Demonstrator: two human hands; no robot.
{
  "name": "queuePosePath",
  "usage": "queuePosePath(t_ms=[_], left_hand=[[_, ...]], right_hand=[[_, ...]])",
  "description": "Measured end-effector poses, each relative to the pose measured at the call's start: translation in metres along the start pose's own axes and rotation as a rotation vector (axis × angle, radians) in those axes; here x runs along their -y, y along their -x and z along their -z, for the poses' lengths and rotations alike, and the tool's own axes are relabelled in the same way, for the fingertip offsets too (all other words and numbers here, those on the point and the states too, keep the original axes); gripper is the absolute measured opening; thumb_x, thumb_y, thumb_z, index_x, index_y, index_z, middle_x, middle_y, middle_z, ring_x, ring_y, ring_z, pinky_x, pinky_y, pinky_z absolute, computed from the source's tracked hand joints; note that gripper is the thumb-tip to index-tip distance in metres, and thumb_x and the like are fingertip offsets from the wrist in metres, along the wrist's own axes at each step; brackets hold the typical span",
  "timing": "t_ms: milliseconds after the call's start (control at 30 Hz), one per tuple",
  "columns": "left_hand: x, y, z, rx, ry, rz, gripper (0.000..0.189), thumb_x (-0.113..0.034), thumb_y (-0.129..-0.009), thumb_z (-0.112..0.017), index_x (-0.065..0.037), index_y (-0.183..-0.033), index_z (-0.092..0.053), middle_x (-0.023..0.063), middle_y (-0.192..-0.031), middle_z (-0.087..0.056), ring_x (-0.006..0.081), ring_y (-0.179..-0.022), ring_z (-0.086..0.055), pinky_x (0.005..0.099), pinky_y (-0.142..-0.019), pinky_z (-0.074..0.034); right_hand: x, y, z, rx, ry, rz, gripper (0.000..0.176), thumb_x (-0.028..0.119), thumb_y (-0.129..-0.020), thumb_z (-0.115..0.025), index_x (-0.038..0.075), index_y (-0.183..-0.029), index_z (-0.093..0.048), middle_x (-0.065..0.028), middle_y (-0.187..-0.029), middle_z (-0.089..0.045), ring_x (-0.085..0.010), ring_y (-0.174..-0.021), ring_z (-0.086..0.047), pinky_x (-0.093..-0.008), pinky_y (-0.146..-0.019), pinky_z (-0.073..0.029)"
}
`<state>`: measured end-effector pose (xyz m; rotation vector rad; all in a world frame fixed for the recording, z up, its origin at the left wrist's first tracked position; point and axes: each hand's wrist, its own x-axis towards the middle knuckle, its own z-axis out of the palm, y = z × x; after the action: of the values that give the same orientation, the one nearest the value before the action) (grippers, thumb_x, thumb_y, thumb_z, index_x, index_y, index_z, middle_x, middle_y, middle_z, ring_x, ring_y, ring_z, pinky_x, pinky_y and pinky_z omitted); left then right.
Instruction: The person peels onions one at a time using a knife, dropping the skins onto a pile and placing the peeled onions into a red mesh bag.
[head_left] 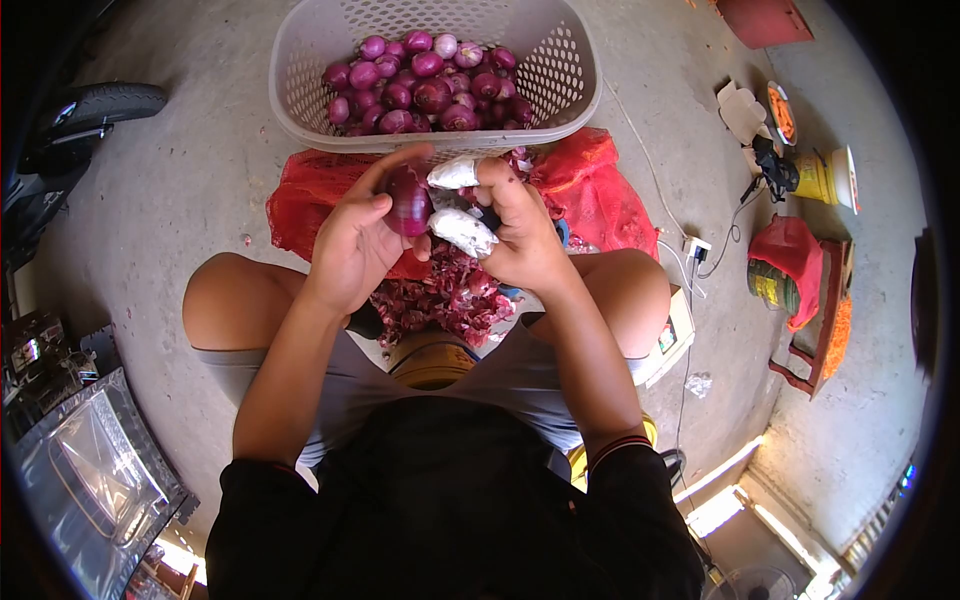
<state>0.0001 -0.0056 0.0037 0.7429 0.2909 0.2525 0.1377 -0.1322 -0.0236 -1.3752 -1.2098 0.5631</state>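
Observation:
My left hand (pixel 360 235) is closed around a red onion (pixel 409 202), held up above my lap. The onion's skin is deep purple and shiny. Close at its right side is my right hand (pixel 525 225), with white wrapping (pixel 462 232) on the thumb and forefinger. Those two fingers are bent toward the onion and the others curl behind. Something dark shows between them, and I cannot tell what it is. Below both hands lies a heap of loose onion skins (pixel 455 300), between my knees.
Ahead stands a grey perforated basket (pixel 285 85) with many peeled-looking onions (pixel 430 95). Red mesh sacks (pixel 600 190) lie in front of it. A yellow bucket (pixel 432 362) is under the skins. A power strip (pixel 697 246) with cables sits at right, a motorbike wheel (pixel 110 103) at left.

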Motion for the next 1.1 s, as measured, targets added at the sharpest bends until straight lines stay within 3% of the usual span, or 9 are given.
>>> queuePosePath(t_ms=[67, 267, 400, 500, 533, 667, 767, 900, 1100], left_hand=[[-0.001, 0.000, -0.001, 0.006, 0.020, 0.012, 0.056, -0.027, -0.086, -0.042, -0.001, -0.135, -0.036, 0.0085, -0.116, -0.053, 0.0163, -0.090, -0.055, 0.0291, -0.069, -0.044], [0.000, 0.000, 0.003, 0.021, 0.077, 0.029, 0.055, -0.029, -0.086, -0.041, -0.002, -0.134, -0.037, 0.0092, -0.117, -0.054, 0.0170, -0.087, -0.056, 0.0269, -0.067, -0.042], [0.001, 0.001, 0.004, -0.012, 0.073, 0.031, 0.056, -0.029, -0.085, -0.042, -0.002, -0.134, -0.037, 0.0100, -0.119, -0.053, 0.0175, -0.089, -0.057, 0.0264, -0.069, -0.043], [0.001, 0.002, 0.004, 0.040, 0.090, 0.013, 0.055, -0.029, -0.085, -0.043, -0.003, -0.133, -0.038, 0.0100, -0.120, -0.053, 0.0174, -0.091, -0.057, 0.0262, -0.071, -0.044], [0.001, 0.001, 0.002, 0.010, 0.090, 0.009, 0.055, -0.029, -0.085, -0.043, -0.003, -0.133, -0.038, 0.0098, -0.120, -0.052, 0.0173, -0.090, -0.057, 0.0263, -0.070, -0.043], [0.001, -0.001, 0.004, 0.011, 0.110, -0.014, 0.051, -0.030, -0.088, -0.043, -0.003, -0.131, -0.039, 0.0085, -0.122, -0.051, 0.0170, -0.089, -0.056, 0.0268, -0.067, -0.042], [0.002, -0.001, 0.007, -0.005, 0.122, 0.002, 0.049, -0.031, -0.089, -0.042, -0.004, -0.131, -0.041, 0.0070, -0.123, -0.051, 0.0160, -0.088, -0.055, 0.0269, -0.065, -0.041], [0.001, 0.000, 0.001, -0.075, 0.193, 0.062, 0.048, -0.030, -0.091, -0.041, -0.004, -0.131, -0.042, 0.0052, -0.121, -0.052, 0.0135, -0.088, -0.054, 0.0262, -0.064, -0.041], [0.002, 0.000, 0.000, -0.052, 0.161, 0.057, 0.048, -0.030, -0.091, -0.040, -0.003, -0.131, -0.041, 0.0047, -0.118, -0.054, 0.0110, -0.086, -0.053, 0.0241, -0.060, -0.040]], right_hand=[[0.001, -0.004, -0.007, -0.053, -0.057, 0.072, 0.043, -0.002, -0.074, -0.063, 0.009, -0.113, -0.047, -0.0103, -0.086, -0.061, -0.0273, -0.074, -0.064, -0.0339, -0.065, -0.048], [0.014, -0.005, -0.015, -0.090, -0.546, -0.217, 0.032, 0.004, -0.085, -0.060, 0.010, -0.114, -0.047, 0.0010, -0.084, -0.058, -0.0063, -0.063, -0.053, -0.0237, -0.055, -0.044], [0.016, -0.008, -0.015, -0.145, -0.771, -0.313, 0.026, 0.011, -0.090, -0.058, 0.011, -0.113, -0.046, 0.0009, -0.085, -0.058, 0.0002, -0.049, -0.036, -0.0165, -0.040, -0.024], [0.015, -0.011, -0.009, -0.191, -0.833, -0.353, 0.027, 0.011, -0.091, -0.058, 0.011, -0.114, -0.045, 0.0015, -0.084, -0.059, 0.0007, -0.048, -0.036, -0.0165, -0.040, -0.023], [0.014, -0.010, -0.002, -0.115, -0.840, -0.369, 0.036, 0.009, -0.088, -0.061, 0.010, -0.119, -0.043, -0.0013, -0.094, -0.059, -0.0030, -0.054, -0.046, -0.0178, -0.046, -0.035], [0.008, -0.006, -0.002, -0.020, -0.359, -0.118, 0.053, 0.005, -0.081, -0.068, 0.004, -0.125, -0.039, -0.0082, -0.118, -0.051, -0.0142, -0.082, -0.060, -0.0259, -0.074, -0.046], [0.020, -0.006, -0.003, -0.003, -0.174, -0.013, 0.053, 0.007, -0.080, -0.069, 0.005, -0.124, -0.040, -0.0100, -0.107, -0.057, -0.0148, -0.078, -0.061, -0.0264, -0.071, -0.046], [0.013, -0.001, -0.005, 0.036, -0.043, -0.105, 0.055, 0.011, -0.077, -0.071, 0.006, -0.122, -0.041, -0.0114, -0.082, -0.062, -0.0240, -0.079, -0.065, -0.0314, -0.070, -0.047], [0.007, -0.005, -0.009, -0.015, -0.032, 0.035, 0.056, 0.010, -0.075, -0.072, 0.008, -0.122, -0.041, -0.0131, -0.085, -0.062, -0.0301, -0.075, -0.064, -0.0366, -0.066, -0.047]])
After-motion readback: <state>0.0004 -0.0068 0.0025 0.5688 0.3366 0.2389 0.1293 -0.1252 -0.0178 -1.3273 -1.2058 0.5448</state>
